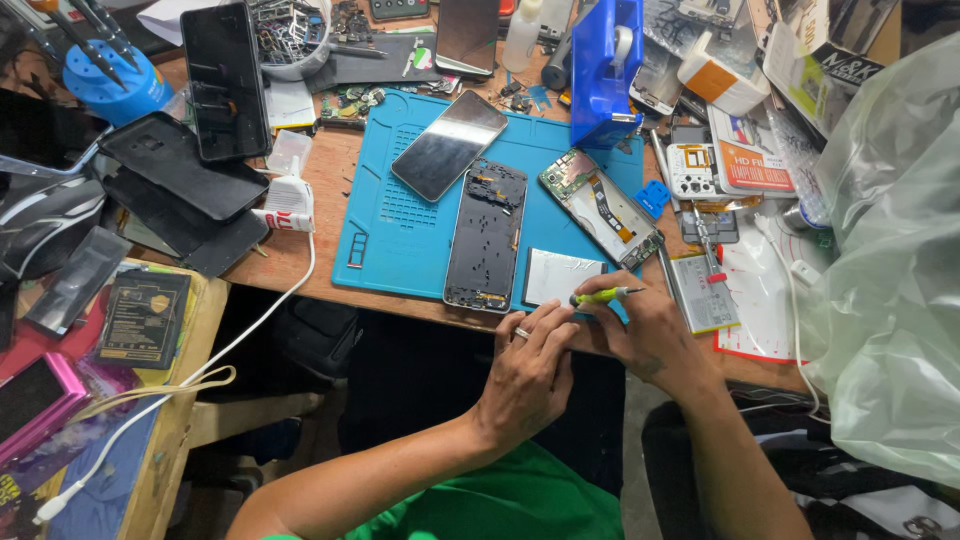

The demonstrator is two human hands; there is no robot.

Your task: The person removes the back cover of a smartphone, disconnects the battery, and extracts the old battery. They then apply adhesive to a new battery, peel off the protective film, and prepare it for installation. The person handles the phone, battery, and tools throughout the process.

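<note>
Blue silicone mat (400, 225) covers the middle of the wooden counter (320, 170), and from the head view both hands meet at its near edge. The right hand (645, 335) pinches a yellow-green screwdriver (600, 296), its tip pointing right. The left hand (530, 370) lies beside it, fingers curled, fingertips near the tool's handle and a pale battery (560, 275). On the mat lie a phone frame (487, 235), an opened phone (600, 208) and a screen (449, 144)

A single view is given from a camera worn on the head, aimed steeply down at a cluttered workbench (300, 270) close below. The blue work mat (400, 230) is centred, and both forearms are seen entering from the bottom edge.
</note>
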